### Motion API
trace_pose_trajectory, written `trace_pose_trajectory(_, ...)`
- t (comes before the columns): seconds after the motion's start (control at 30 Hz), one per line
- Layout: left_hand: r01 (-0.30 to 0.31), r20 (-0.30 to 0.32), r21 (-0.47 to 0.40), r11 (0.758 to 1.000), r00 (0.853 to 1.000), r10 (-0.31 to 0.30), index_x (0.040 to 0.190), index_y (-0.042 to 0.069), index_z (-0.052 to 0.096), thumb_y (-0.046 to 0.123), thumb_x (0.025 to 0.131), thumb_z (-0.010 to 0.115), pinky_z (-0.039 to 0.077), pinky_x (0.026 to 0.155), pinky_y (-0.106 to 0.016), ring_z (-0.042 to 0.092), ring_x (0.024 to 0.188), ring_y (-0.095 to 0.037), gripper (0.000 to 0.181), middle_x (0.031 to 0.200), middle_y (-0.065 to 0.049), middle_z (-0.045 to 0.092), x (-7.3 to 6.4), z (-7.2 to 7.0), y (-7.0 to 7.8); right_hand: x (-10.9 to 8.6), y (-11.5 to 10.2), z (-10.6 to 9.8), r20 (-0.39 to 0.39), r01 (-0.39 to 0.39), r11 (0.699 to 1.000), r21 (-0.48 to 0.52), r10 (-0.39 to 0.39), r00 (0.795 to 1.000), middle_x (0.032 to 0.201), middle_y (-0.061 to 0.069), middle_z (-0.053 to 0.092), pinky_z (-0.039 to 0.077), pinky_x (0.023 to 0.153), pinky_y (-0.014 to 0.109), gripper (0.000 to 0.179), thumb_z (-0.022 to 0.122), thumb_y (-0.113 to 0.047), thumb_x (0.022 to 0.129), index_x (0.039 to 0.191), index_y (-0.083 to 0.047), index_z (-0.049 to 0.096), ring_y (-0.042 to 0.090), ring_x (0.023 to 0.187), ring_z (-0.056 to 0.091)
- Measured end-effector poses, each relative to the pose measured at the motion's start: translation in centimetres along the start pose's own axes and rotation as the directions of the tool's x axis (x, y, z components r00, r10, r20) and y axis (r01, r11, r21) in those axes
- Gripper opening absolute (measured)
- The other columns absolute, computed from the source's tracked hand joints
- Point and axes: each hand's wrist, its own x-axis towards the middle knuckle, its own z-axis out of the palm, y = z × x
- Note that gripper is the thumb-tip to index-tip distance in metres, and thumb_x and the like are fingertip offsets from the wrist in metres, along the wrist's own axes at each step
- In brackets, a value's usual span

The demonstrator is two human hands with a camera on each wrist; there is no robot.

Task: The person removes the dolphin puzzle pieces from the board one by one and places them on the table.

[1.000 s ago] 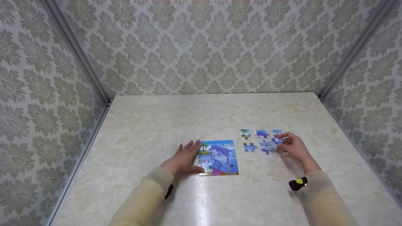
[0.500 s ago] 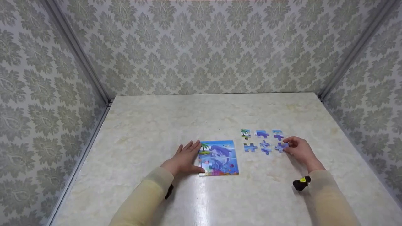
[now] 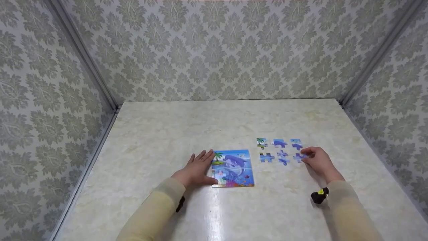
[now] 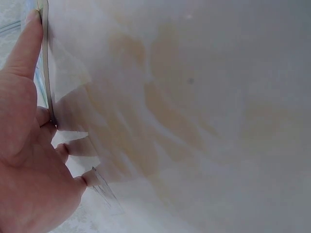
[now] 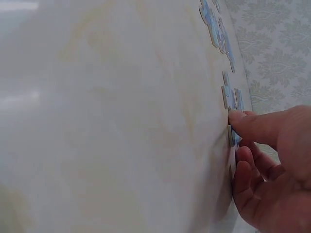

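A square dolphin jigsaw puzzle [image 3: 235, 169] lies flat on the table. My left hand [image 3: 196, 169] rests along its left edge, fingers and thumb spread out; the left wrist view shows that hand [image 4: 34, 150] from the palm side against the board's edge. To the right of the board are loose puzzle pieces in two rows, among them a palm-tree piece [image 3: 261, 143]. My right hand [image 3: 320, 163] pinches the purple-blue puzzle piece [image 3: 298, 157] at the right end of the near row. In the right wrist view, thumb and fingertips partly hide this piece [image 5: 231, 135].
Other loose pieces lie beside the held one: a middle piece [image 3: 283, 157], a near-left piece [image 3: 266, 157], a far-middle piece [image 3: 279, 143] and a far-right piece [image 3: 296, 144]. Patterned walls [image 3: 214, 53] enclose the pale table [image 3: 160, 127].
My right hand has drawn its piece rightward and slightly nearer, away from the middle piece, and set it down in the near row. The left hand stays in place.
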Motion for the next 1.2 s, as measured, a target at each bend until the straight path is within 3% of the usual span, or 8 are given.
trace_pose_trajectory(0.23,0.005,0.000,0.000,1.000,1.000,-0.005,0.167,0.014,0.013,0.062,0.087,0.074,0.001,0.130,-0.060,0.002,0.163,-0.028,0.111,0.176,0.000,0.006,0.1,0.0,0.1,-0.2,-0.8,-0.4,-0.003,-0.067,0.997,0.048,0.067,0.998,0.140,0.026,0.051,0.048,0.103,0.051,0.042,0.061,-0.016,0.102,0.141,-0.001,0.053,0.039,0.124,0.052)
trace_pose_trajectory(0.37,0.016,0.001,-0.005,1.000,1.000,-0.016,0.167,0.015,0.014,0.062,0.086,0.074,0.001,0.130,-0.060,0.002,0.164,-0.028,0.111,0.176,0.000,0.007,0.1,0.0,0.1,-0.2,-2.0,-0.5,-0.009,-0.087,0.993,0.078,0.088,0.996,0.143,0.024,0.049,0.049,0.103,0.048,0.045,0.061,-0.023,0.104,0.143,-0.004,0.051,0.038,0.126,0.051)
trace_pose_trajectory(0.53,0.021,0.004,0.002,1.000,1.000,-0.021,0.167,0.016,0.012,0.063,0.086,0.073,0.000,0.130,-0.059,0.001,0.164,-0.026,0.112,0.176,0.001,0.006,0.1,0.0,0.1,0.0,-3.8,0.0,-0.017,-0.016,0.997,0.081,0.017,1.000,0.139,0.024,0.053,0.050,0.098,0.044,0.043,0.062,-0.022,0.104,0.141,-0.002,0.053,0.038,0.122,0.053)
trace_pose_trajectory(0.83,-0.009,0.000,-0.021,1.000,1.000,0.009,0.167,0.014,0.012,0.061,0.087,0.075,0.000,0.130,-0.061,0.001,0.163,-0.027,0.112,0.176,0.000,0.006,0.2,0.1,-0.2,-0.2,-7.7,2.2,-0.013,0.082,0.992,0.098,-0.082,0.997,0.136,0.023,0.057,0.047,0.109,0.052,0.038,0.064,-0.018,0.102,0.136,-0.002,0.056,0.038,0.123,0.054)
trace_pose_trajectory(1.07,-0.002,-0.007,-0.023,1.000,1.000,0.002,0.167,0.014,0.014,0.061,0.086,0.075,0.001,0.130,-0.060,0.002,0.164,-0.028,0.112,0.176,0.000,0.007,0.2,0.2,-0.3,-0.7,-10.8,4.8,-0.001,0.152,0.978,0.143,-0.154,0.988,0.130,0.019,0.062,0.051,0.103,0.048,0.033,0.065,-0.016,0.101,0.131,-0.004,0.060,0.035,0.117,0.060)
trace_pose_trajectory(1.2,0.001,-0.003,-0.026,1.000,1.000,-0.001,0.167,0.014,0.013,0.061,0.086,0.075,0.000,0.130,-0.060,0.001,0.164,-0.027,0.112,0.176,0.000,0.007,0.2,0.2,-0.3,-1.4,-12.5,6.3,0.014,0.222,0.958,0.180,-0.228,0.973,0.125,0.020,0.064,0.054,0.096,0.044,0.031,0.067,-0.012,0.099,0.128,-0.002,0.062,0.033,0.112,0.063)
